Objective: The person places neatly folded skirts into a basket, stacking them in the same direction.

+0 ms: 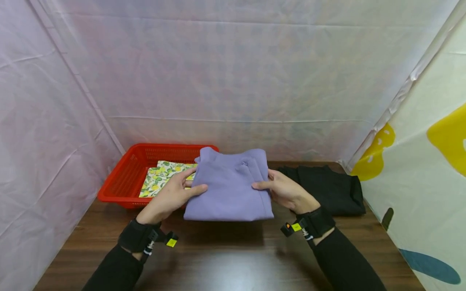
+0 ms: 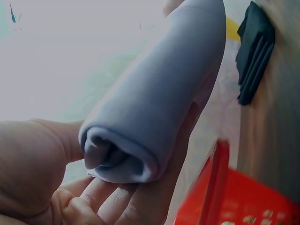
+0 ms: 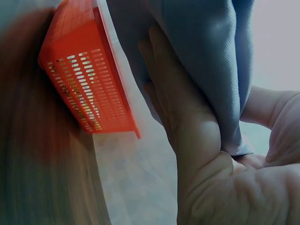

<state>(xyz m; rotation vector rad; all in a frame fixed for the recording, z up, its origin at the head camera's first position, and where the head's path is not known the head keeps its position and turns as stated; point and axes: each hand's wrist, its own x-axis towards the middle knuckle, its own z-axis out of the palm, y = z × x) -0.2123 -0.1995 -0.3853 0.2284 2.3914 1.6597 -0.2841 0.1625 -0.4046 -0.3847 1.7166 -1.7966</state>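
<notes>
A folded lavender cloth garment [image 1: 231, 188] is held up above the table between both hands. My left hand [image 1: 174, 194] grips its left side, thumb on top and fingers underneath; the left wrist view shows the rolled, layered end of the garment [image 2: 145, 98] in that grip. On the opposite side my right hand [image 1: 285, 190] grips the edge the same way, and in the right wrist view its fingers [image 3: 180, 98] lie under the cloth. Behind the left hand, a red plastic basket [image 1: 120, 184] contains a folded lemon-print cloth [image 1: 156, 182].
A folded black cloth [image 1: 329, 190] lies on the right of the brown wooden table [image 1: 225, 258]. White fabric walls [image 1: 233, 81] enclose the back and sides, the right one with yellow and blue shapes. The basket stands at the back left.
</notes>
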